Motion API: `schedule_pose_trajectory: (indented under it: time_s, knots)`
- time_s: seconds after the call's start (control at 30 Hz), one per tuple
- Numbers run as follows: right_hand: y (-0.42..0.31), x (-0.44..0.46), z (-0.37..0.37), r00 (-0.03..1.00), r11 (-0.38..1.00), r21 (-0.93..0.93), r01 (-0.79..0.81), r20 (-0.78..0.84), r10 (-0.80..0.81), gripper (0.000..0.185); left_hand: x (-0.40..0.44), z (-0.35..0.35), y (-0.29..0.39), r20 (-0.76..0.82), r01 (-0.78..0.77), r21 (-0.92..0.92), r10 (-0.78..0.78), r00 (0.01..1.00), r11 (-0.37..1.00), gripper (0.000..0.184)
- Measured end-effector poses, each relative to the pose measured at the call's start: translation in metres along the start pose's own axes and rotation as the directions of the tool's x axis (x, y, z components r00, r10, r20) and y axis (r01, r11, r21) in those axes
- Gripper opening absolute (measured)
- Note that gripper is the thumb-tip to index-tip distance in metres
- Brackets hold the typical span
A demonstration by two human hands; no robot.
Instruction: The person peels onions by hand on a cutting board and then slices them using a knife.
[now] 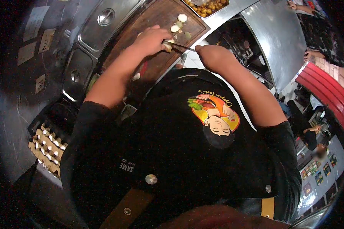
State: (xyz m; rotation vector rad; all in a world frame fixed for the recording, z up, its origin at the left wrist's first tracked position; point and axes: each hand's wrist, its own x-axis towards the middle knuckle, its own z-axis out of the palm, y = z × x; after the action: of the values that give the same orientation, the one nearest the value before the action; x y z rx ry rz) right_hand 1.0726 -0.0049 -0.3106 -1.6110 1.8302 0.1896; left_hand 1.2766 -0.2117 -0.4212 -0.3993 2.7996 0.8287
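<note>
My right hand (215, 58) is closed around the handle of a knife (184, 47), whose blade points left across the cutting board. The blade meets a pale, brown-edged onion piece (167, 46) on the wooden cutting board (156, 23). My left hand (153, 39) has its fingers curled over that piece and holds it on the board. Two white, rounded pieces, a white round piece (182, 18) and a second white piece (175, 28), lie beyond my left hand among pale scraps (187, 35). A red strip-like thing (143, 69) lies near my left forearm.
A metal tray of small golden-brown round food (208, 7) stands beyond the board. Lidded steel containers (99, 26) line the left side. Egg cartons (47, 149) sit at lower left. A steel counter (273, 34) is at right, with other people beyond it.
</note>
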Motion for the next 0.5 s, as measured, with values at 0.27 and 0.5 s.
schedule_pose_trajectory:
  time_s: [0.27, 0.5]
  knots:
    - [-0.012, 0.016, 0.004, 0.995, 0.998, -0.044, -0.040, 0.092, 0.044, 0.031, 0.001, -0.007, 0.006, 0.043, 0.011, 0.000, -0.011, 0.999, 1.000, 0.041]
    - [-0.022, 0.027, -0.003, 0.984, 0.996, -0.024, -0.087, 0.151, 0.090, 0.030, 0.003, -0.002, -0.001, 0.034, -0.030, -0.010, 0.031, 0.999, 0.999, 0.042]
